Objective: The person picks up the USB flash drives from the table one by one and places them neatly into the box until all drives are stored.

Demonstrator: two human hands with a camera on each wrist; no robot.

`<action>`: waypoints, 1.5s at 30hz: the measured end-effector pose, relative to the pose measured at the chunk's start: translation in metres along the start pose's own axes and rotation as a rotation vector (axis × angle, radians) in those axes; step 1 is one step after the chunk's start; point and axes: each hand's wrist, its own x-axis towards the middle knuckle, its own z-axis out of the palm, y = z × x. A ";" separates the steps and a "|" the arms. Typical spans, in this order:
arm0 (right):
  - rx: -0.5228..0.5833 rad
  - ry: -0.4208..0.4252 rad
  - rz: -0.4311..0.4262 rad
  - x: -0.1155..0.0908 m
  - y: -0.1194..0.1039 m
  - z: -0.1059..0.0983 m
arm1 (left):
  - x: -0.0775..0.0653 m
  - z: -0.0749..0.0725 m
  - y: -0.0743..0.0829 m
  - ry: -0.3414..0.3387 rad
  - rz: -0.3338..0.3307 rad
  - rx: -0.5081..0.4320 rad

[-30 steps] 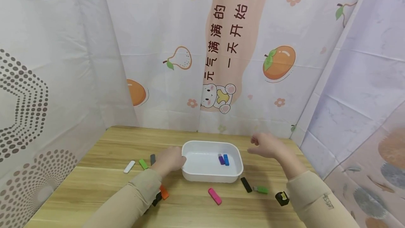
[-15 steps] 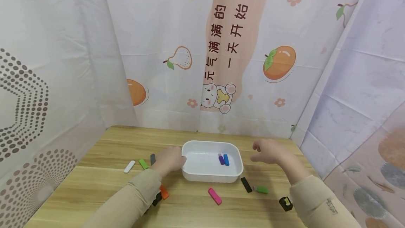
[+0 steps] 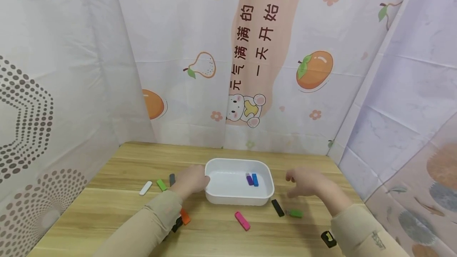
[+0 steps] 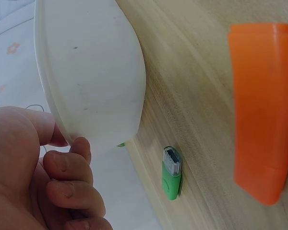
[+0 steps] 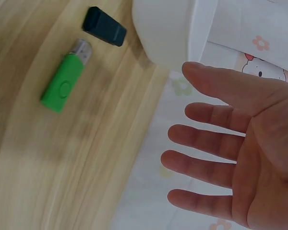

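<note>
A white plastic tub (image 3: 237, 200) stands mid-table, holding a purple USB stick (image 3: 249, 180) and a blue USB stick (image 3: 255, 180). My left hand (image 3: 192, 179) pinches the tub's left rim; in the left wrist view the thumb lies behind the rim and the curled fingers (image 4: 73, 189) in front. Right of the tub, my right hand (image 3: 306, 181) is held in the air with nothing in it. Its fingers (image 5: 204, 139) are spread apart in the right wrist view. Below that hand lie a green USB stick (image 3: 295, 213) and a black USB stick (image 3: 277, 208).
A pink stick (image 3: 242, 221) lies in front of the tub. To the left are a white stick (image 3: 145, 188), a light green one (image 3: 162, 185), a grey one (image 3: 172, 179) and an orange one (image 3: 185, 216), partly behind my sleeve. A printed curtain (image 3: 192, 130) hangs behind the table.
My right hand has come down and slightly toward me, its fingers spreading from the thumb. The left hand stays at the rim, and the tub and sticks have not moved.
</note>
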 end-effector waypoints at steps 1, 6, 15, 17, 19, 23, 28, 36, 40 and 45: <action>-0.004 -0.005 -0.001 -0.001 0.000 0.001 | 0.000 0.000 0.000 -0.002 0.000 -0.002; -0.001 -0.023 0.008 -0.004 0.003 0.006 | 0.000 0.001 -0.001 0.000 0.004 -0.010; -0.020 -0.030 0.012 -0.010 0.006 0.015 | 0.000 0.000 -0.001 0.006 0.002 -0.002; -0.011 -0.029 0.009 -0.011 0.007 0.018 | 0.000 0.000 0.000 0.005 0.001 0.000; -0.001 -0.032 0.004 -0.012 0.008 0.021 | -0.001 0.000 0.000 0.005 0.003 0.001; -0.004 -0.042 0.008 -0.013 0.010 0.029 | -0.002 -0.001 0.001 0.002 0.011 -0.007; -0.003 -0.061 0.020 -0.014 0.012 0.034 | -0.002 -0.002 0.002 -0.007 0.006 -0.002; 0.032 -0.070 -0.025 -0.017 0.011 0.038 | -0.001 -0.001 0.002 -0.003 -0.001 0.023; 0.046 -0.084 -0.037 -0.017 0.012 0.042 | -0.001 -0.001 0.001 0.004 0.003 0.024; 0.051 -0.082 -0.017 -0.016 0.014 0.047 | 0.000 0.000 0.000 0.010 0.011 0.019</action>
